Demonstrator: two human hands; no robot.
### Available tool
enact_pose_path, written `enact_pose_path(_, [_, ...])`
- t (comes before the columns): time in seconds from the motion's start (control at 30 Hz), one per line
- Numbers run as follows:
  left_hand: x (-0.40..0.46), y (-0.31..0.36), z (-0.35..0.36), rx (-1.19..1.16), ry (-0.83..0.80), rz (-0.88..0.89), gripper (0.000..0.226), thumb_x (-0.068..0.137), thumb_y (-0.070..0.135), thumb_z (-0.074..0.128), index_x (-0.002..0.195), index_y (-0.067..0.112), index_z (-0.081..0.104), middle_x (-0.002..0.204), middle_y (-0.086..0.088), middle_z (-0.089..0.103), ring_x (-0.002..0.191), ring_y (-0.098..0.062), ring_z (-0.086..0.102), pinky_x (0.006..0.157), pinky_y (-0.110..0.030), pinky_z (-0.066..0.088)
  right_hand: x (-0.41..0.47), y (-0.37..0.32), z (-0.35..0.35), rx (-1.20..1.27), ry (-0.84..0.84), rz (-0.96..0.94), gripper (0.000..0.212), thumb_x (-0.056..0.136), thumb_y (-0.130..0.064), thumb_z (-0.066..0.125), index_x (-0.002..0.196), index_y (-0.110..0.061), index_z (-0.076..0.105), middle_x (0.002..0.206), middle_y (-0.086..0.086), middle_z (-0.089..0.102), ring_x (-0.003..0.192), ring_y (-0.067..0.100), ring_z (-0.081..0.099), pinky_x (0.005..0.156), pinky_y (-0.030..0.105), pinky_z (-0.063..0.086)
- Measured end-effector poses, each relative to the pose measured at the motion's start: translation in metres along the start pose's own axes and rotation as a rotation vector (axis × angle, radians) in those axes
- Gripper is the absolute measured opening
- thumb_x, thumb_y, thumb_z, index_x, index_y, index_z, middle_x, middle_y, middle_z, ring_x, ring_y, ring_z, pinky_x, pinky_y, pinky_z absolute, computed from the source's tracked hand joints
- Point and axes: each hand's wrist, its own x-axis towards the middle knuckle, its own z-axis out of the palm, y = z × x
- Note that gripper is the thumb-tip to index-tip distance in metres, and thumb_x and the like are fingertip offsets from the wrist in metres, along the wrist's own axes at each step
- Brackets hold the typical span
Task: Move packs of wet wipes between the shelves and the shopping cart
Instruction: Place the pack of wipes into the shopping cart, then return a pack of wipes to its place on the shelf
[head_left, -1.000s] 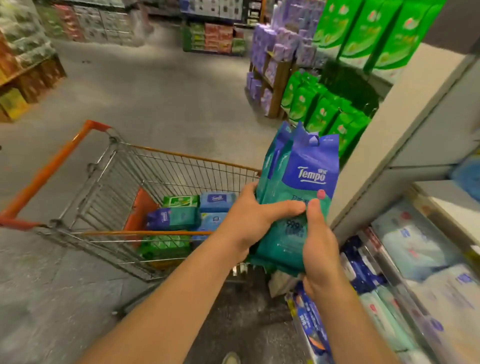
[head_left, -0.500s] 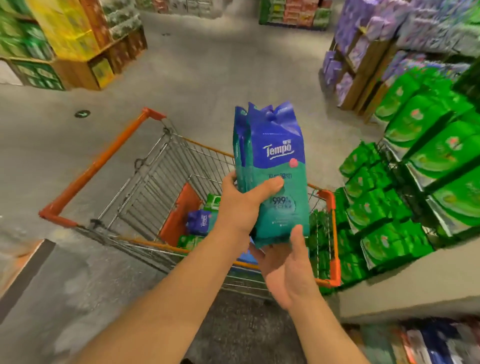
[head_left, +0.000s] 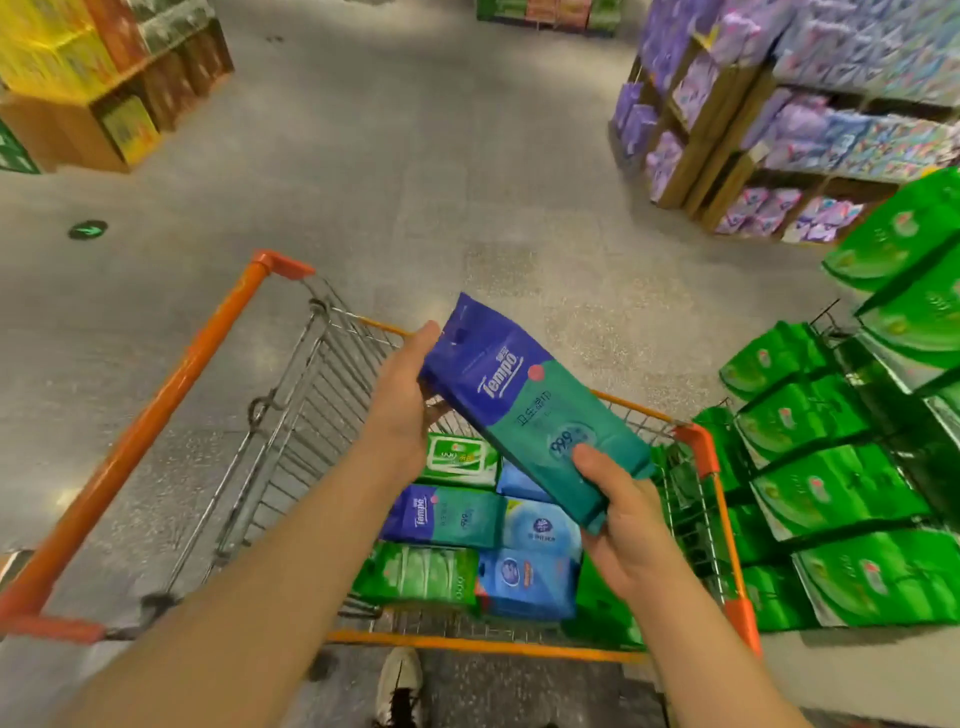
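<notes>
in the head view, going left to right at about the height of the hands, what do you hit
orange cart handle → left hand → Tempo wipes pack held in both hands → right hand → orange cart corner → green packs on the shelf
</notes>
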Motion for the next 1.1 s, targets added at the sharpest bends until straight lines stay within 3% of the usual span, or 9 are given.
enact_pose_path(0.13, [0.047, -0.003, -0.029, 0.121, -0.044, -0.208, 0.019, 0.097, 0.037, 0.06, 0.089, 0.021, 0.067, 0.065, 0.005, 0.07, 0.061, -0.013, 0.063, 0.06, -0.026, 0.051, 0.031, 0.007, -0.005, -0.091, 0.0, 0.083, 0.071, 0.055, -0.023, 0.091, 0.121, -0.007, 0.066, 0.103, 0.007, 0.079, 0.088, 0.019, 0.076, 0.072, 0.03, 0.063])
enact_pose_path(0.2, [0.072, -0.017, -0.041, 0.189, -0.065, -0.28, 0.015, 0.096, 0.033, 0.063, 0.09, 0.02, 0.068, 0.072, 0.007, 0.073, 0.067, -0.013, 0.064, 0.065, -0.027, 0.051, 0.053, 0.013, -0.008, -0.161, -0.013, 0.139, 0.072, 0.05, -0.025, 0.098, 0.114, -0.008, 0.069, 0.103, 0.01, 0.078, 0.089, 0.021, 0.076, 0.073, 0.031, 0.063])
enact_pose_path(0.3, [0.103, -0.042, -0.051, 0.288, -0.086, -0.39, 0.017, 0.092, 0.033, 0.071, 0.097, 0.017, 0.072, 0.086, -0.001, 0.079, 0.076, -0.016, 0.071, 0.076, -0.032, 0.056, 0.095, 0.026, -0.012, -0.214, -0.038, 0.221, 0.044, 0.067, -0.013, 0.081, 0.109, -0.008, 0.07, 0.102, 0.011, 0.079, 0.087, 0.02, 0.076, 0.075, 0.03, 0.063])
enact_pose_path(0.43, [0.148, -0.084, -0.069, 0.498, -0.078, -0.374, 0.024, 0.083, 0.028, 0.081, 0.103, 0.016, 0.075, 0.096, -0.004, 0.08, 0.09, -0.02, 0.076, 0.078, -0.028, 0.06, 0.159, 0.063, -0.019, -0.233, -0.038, 0.358, 0.038, 0.075, -0.012, 0.075, 0.112, -0.006, 0.07, 0.102, 0.009, 0.079, 0.09, 0.02, 0.076, 0.085, 0.034, 0.062])
enact_pose_path(0.53, [0.174, -0.117, -0.085, 0.615, -0.074, -0.349, 0.021, 0.085, 0.024, 0.082, 0.103, 0.016, 0.075, 0.089, 0.007, 0.08, 0.079, -0.006, 0.075, 0.071, -0.021, 0.059, 0.203, 0.096, -0.028, -0.257, -0.013, 0.411, 0.016, 0.089, -0.002, 0.067, 0.105, -0.008, 0.07, 0.093, 0.005, 0.079, 0.081, 0.017, 0.076, 0.081, 0.034, 0.063])
enact_pose_path(0.77, [0.202, -0.198, -0.115, 0.641, 0.022, -0.483, 0.009, 0.095, 0.023, 0.073, 0.091, 0.016, 0.07, 0.075, 0.009, 0.077, 0.068, -0.008, 0.072, 0.059, -0.021, 0.057, 0.262, 0.171, -0.051, -0.431, 0.022, 0.481, 0.013, 0.089, -0.007, 0.072, 0.102, -0.01, 0.071, 0.086, 0.002, 0.078, 0.074, 0.016, 0.074, 0.072, 0.031, 0.062])
enact_pose_path(0.9, [0.214, -0.216, -0.114, 0.641, 0.047, -0.492, 0.006, 0.097, 0.022, 0.071, 0.094, 0.017, 0.072, 0.099, -0.004, 0.079, 0.091, -0.02, 0.075, 0.087, -0.036, 0.06, 0.275, 0.197, -0.056, -0.449, 0.088, 0.509, 0.034, 0.084, -0.012, 0.079, 0.116, -0.007, 0.071, 0.106, 0.01, 0.077, 0.093, 0.025, 0.075, 0.083, 0.039, 0.06])
enact_pose_path(1.0, [0.219, -0.217, -0.105, 0.813, 0.136, -0.45, 0.016, 0.095, 0.028, 0.071, 0.082, 0.02, 0.065, 0.107, -0.007, 0.075, 0.099, -0.026, 0.07, 0.095, -0.041, 0.056, 0.277, 0.201, -0.053, -0.483, 0.133, 0.517, 0.021, 0.083, -0.015, 0.082, 0.101, -0.011, 0.072, 0.101, 0.006, 0.078, 0.089, 0.022, 0.075, 0.076, 0.034, 0.06])
enact_pose_path(1.1, [0.217, -0.21, -0.097, 0.942, 0.167, -0.434, 0.019, 0.093, 0.036, 0.071, 0.095, 0.018, 0.067, 0.114, -0.009, 0.073, 0.104, -0.029, 0.068, 0.095, -0.042, 0.055, 0.273, 0.19, -0.047, -0.627, 0.209, 0.492, 0.012, 0.087, -0.02, 0.075, 0.093, -0.013, 0.068, 0.094, 0.003, 0.072, 0.086, 0.021, 0.068, 0.076, 0.035, 0.057])
